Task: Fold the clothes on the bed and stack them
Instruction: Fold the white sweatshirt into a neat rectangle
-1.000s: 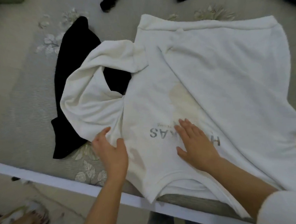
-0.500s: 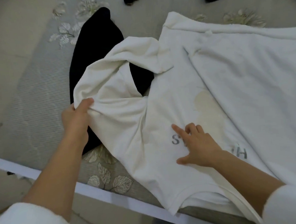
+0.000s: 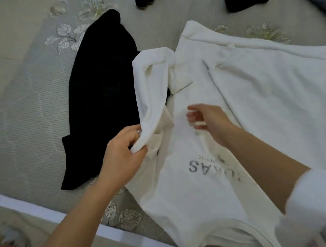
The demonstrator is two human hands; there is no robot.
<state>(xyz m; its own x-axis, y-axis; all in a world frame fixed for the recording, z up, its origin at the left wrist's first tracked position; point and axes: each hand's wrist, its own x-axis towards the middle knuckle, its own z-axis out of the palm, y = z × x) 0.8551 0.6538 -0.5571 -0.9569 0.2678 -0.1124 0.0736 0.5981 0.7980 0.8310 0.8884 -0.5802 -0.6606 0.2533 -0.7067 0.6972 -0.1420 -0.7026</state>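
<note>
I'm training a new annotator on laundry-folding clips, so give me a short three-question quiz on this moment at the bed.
1. True or false: the left hand grips the sleeve of the white top.
2. What lies on the bed beside the white top, partly under its sleeve? A. a black garment B. a red towel C. a striped scarf
3. Which hand holds nothing, above the top's front?

Key: 1 true; 2 A; 3 the right hand, fingers loosely curled.
</note>
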